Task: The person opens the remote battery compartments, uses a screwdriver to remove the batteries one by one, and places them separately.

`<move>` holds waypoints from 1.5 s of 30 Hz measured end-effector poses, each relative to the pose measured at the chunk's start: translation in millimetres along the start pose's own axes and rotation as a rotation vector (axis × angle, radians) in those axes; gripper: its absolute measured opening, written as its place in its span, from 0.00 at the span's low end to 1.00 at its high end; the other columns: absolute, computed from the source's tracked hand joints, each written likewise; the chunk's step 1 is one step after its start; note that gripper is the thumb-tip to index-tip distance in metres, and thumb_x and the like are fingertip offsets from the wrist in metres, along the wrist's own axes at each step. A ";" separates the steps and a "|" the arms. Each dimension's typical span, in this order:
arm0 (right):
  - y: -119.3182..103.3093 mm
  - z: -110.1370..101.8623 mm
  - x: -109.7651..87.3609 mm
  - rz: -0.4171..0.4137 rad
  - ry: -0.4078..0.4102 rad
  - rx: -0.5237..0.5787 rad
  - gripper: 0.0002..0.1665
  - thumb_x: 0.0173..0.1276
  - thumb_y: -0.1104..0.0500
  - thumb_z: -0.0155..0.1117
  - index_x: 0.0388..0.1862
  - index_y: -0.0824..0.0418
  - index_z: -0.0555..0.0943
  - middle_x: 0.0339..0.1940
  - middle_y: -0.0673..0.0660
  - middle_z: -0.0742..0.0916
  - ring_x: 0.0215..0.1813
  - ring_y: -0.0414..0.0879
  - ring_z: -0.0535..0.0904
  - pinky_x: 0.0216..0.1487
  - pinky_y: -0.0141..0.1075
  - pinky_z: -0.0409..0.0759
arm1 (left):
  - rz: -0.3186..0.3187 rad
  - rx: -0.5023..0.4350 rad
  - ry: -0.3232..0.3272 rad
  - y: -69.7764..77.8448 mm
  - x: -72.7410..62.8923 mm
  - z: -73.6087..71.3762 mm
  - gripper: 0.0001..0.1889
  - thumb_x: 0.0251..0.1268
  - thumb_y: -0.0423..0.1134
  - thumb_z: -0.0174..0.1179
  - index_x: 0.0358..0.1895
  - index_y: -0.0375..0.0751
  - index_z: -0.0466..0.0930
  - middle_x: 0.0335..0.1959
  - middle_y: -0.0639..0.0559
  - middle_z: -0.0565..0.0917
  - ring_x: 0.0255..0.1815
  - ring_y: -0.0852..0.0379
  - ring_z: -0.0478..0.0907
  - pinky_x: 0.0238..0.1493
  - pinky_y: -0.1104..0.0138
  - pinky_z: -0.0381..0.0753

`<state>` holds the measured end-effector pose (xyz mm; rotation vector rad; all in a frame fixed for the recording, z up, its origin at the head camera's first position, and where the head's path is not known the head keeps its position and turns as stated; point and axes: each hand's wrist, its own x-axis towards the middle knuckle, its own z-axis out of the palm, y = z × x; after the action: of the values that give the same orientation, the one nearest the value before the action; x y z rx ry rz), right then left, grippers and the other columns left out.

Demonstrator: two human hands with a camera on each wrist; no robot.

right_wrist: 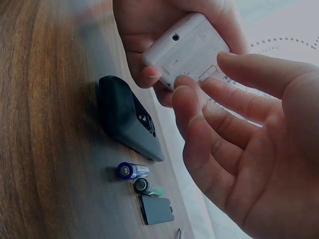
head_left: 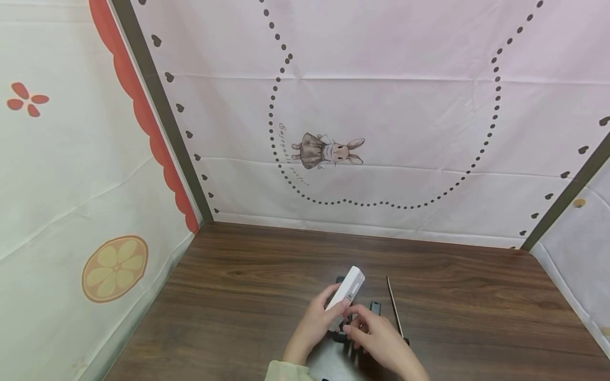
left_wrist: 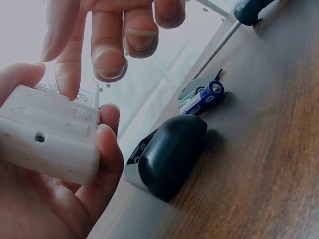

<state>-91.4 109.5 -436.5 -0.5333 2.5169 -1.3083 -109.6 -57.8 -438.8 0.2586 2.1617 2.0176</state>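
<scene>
My left hand (head_left: 314, 318) grips a white remote control (head_left: 351, 283), fingers and thumb wrapped about its sides. The left wrist view shows plus and minus marks and a small round hole on its near end (left_wrist: 47, 137). My right hand (head_left: 378, 334) is over the back of the remote, its index fingertip at the edge of the battery cover (right_wrist: 208, 73). The right thumb stands apart from the index finger, and the other fingers are loosely bent. Below both hands, a black-and-grey remote (right_wrist: 117, 112) lies on the table.
Past the dark remote lie a blue battery (right_wrist: 130, 170), a green-and-black battery (right_wrist: 148, 187) and a loose grey cover (right_wrist: 157, 210). A screwdriver (head_left: 394, 304) rests to the right on the wooden table (head_left: 238, 296). Printed cloth walls (head_left: 400, 132) enclose the back and sides.
</scene>
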 end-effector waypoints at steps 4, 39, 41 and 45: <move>0.2 0.0 -0.2 -0.008 0.006 -0.008 0.19 0.63 0.47 0.56 0.47 0.57 0.72 0.24 0.46 0.79 0.21 0.41 0.75 0.18 0.32 0.74 | 0.002 0.006 0.003 -0.4 0.1 0.2 0.21 0.61 0.42 0.55 0.57 0.39 0.68 0.42 0.41 0.75 0.34 0.53 0.73 0.24 0.56 0.78; 2.8 2.1 1.1 0.007 -0.023 0.024 0.22 0.63 0.45 0.55 0.50 0.56 0.72 0.25 0.49 0.80 0.22 0.43 0.76 0.19 0.33 0.74 | -0.017 0.018 0.016 -35.3 14.1 -0.3 0.24 0.59 0.50 0.56 0.58 0.46 0.69 0.44 0.43 0.75 0.34 0.53 0.74 0.21 0.64 0.77; 2.6 2.1 0.9 0.010 -0.028 0.028 0.22 0.63 0.46 0.55 0.51 0.56 0.71 0.25 0.49 0.80 0.23 0.43 0.76 0.19 0.33 0.74 | -0.029 0.015 0.014 -34.4 13.8 -0.4 0.24 0.59 0.50 0.56 0.58 0.47 0.69 0.43 0.44 0.76 0.33 0.54 0.75 0.21 0.64 0.77; 2.0 2.0 1.0 0.016 -0.031 0.032 0.23 0.63 0.46 0.55 0.51 0.57 0.71 0.25 0.49 0.80 0.23 0.43 0.76 0.19 0.33 0.74 | -0.033 0.004 0.009 -32.5 13.0 -0.7 0.24 0.59 0.50 0.56 0.58 0.47 0.68 0.42 0.44 0.76 0.31 0.54 0.75 0.21 0.64 0.76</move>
<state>-92.0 108.7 -439.3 -0.5221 2.4660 -1.3219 -122.7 -57.6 -471.2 0.2126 2.1613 2.0005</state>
